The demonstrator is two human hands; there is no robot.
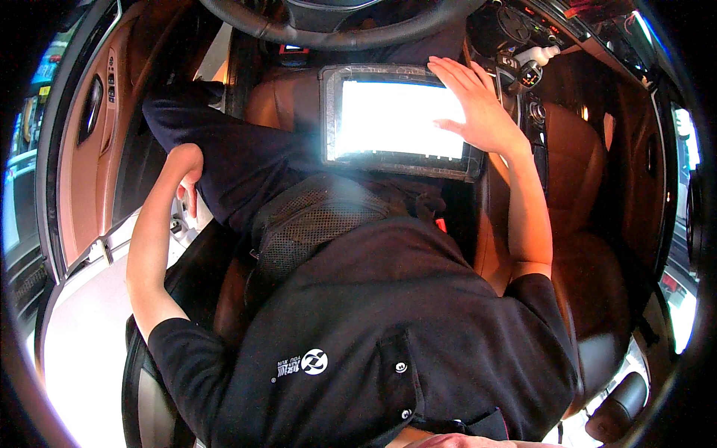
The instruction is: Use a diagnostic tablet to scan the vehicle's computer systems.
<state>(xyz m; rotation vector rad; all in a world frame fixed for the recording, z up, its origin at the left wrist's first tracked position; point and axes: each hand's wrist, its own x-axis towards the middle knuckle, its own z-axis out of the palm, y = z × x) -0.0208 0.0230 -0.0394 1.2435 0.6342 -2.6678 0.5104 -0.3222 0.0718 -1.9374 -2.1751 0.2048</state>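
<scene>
A tablet [399, 121] with a dark, rugged-looking frame lies across my lap below the steering wheel, its screen glaring white. Over its right edge rests my right hand [482, 108], fingers stretched out flat toward the upper right corner. The thumb reaches over the screen. My left hand [187, 168] is bent down at the wrist beside my left thigh, on the door side. Its fingers hang loosely, partly hidden behind the wrist, and I see nothing in them.
A black steering wheel [343, 30] curves above the tablet. To the right are the gear lever [530, 75], a white bottle [539, 54] and a brown passenger seat [575, 164]. At left, the brown-trimmed car door [93, 179] stands open.
</scene>
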